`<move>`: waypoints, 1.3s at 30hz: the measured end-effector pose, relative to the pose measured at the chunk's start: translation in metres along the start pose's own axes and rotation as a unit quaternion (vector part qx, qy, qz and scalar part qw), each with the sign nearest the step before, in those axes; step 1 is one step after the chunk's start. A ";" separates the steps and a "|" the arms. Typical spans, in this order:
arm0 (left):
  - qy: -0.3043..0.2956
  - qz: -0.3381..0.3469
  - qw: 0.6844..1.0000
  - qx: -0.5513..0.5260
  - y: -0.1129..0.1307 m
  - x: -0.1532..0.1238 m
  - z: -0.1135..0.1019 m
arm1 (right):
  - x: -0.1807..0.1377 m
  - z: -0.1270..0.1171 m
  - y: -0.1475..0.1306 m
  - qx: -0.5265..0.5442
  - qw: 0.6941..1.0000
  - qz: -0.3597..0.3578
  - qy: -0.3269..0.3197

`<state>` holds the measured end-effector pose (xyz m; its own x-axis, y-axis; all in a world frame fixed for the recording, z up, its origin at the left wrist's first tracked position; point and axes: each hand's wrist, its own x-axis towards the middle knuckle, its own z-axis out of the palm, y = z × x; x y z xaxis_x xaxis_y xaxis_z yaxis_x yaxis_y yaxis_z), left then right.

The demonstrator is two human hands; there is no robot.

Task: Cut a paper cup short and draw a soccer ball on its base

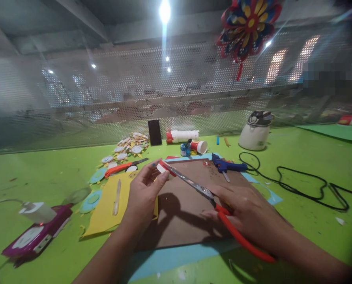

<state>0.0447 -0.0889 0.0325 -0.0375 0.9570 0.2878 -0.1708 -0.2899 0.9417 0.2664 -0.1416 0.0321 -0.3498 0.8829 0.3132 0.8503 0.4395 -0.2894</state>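
Note:
Between the fingertips and thumb of my left hand [143, 193] is a small curved red-and-white strip [161, 169], which looks like stiff paper. My right hand [244, 209] grips the red handles of a pair of scissors [196, 187]. The blades point up and left, and their tips meet the strip; whether they are cutting into it cannot be made out. Both hands are above a brown board [178, 215]. Left of my left hand lies yellow paper [102, 217] with a pale, slim pen-like stick [117, 197] on it.
A blue glue gun [229, 165] with a black cord lies right of the board. Behind are paper cups [182, 137], a blue jar [185, 150], a phone [154, 132], flower-like cutouts [134, 144] and a white jug [255, 136]. A purple power strip [35, 236] sits left.

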 end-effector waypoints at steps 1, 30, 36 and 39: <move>0.001 0.006 1.000 0.006 0.000 0.000 0.000 | 0.001 -0.001 0.000 0.007 1.000 0.005 -0.003; 0.008 -0.019 0.997 -0.076 -0.005 0.003 -0.003 | -0.001 0.000 -0.006 -0.021 1.000 0.005 0.017; 0.000 -0.024 0.998 -0.066 -0.004 0.000 0.000 | 0.001 -0.001 -0.006 0.006 1.000 0.014 -0.002; 0.002 -0.020 0.998 -0.065 -0.005 0.000 0.000 | 0.000 0.001 -0.003 -0.001 1.000 0.007 0.016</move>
<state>0.0454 -0.0880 0.0280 -0.0327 0.9679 0.2491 -0.2982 -0.2473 0.9219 0.2631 -0.1429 0.0322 -0.3257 0.8827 0.3389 0.8555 0.4277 -0.2919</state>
